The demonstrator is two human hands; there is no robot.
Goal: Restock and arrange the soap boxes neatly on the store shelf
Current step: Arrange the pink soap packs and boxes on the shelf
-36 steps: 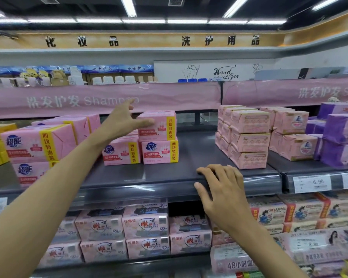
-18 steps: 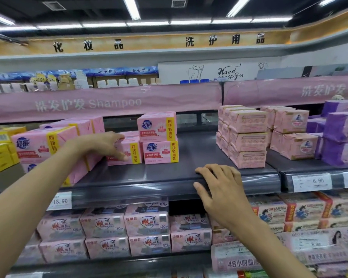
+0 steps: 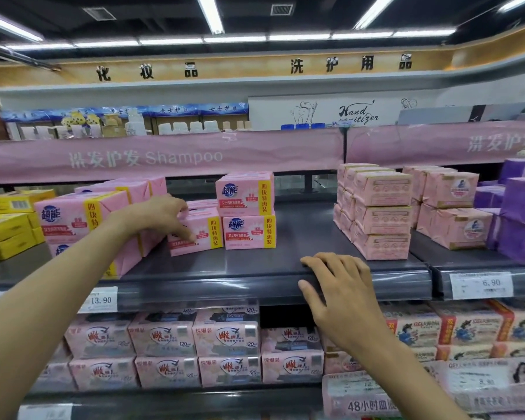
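Observation:
Pink soap boxes with yellow bands stand on the dark grey shelf [image 3: 255, 268]. A large stack [image 3: 73, 216] is at the left, and a stack of two [image 3: 247, 213] stands mid-shelf. Between them lies a single low pink soap box [image 3: 208, 237]. My left hand [image 3: 158, 215] reaches over it, with fingers curled over its top and front face. My right hand [image 3: 343, 286] rests on the shelf's front lip, fingers on top and thumb against the edge, holding nothing.
Pale pink wrapped packs [image 3: 382, 213] are stacked to the right, then purple packs [image 3: 522, 207]. Yellow boxes [image 3: 9, 234] sit at far left. Price tags [image 3: 100, 300] line the shelf edge. The lower shelf holds several pink packs [image 3: 225, 338]. Bare shelf lies ahead of my right hand.
My left hand came down from the top box of the middle stack and settled on the low box to its left. My right hand stayed on the shelf edge.

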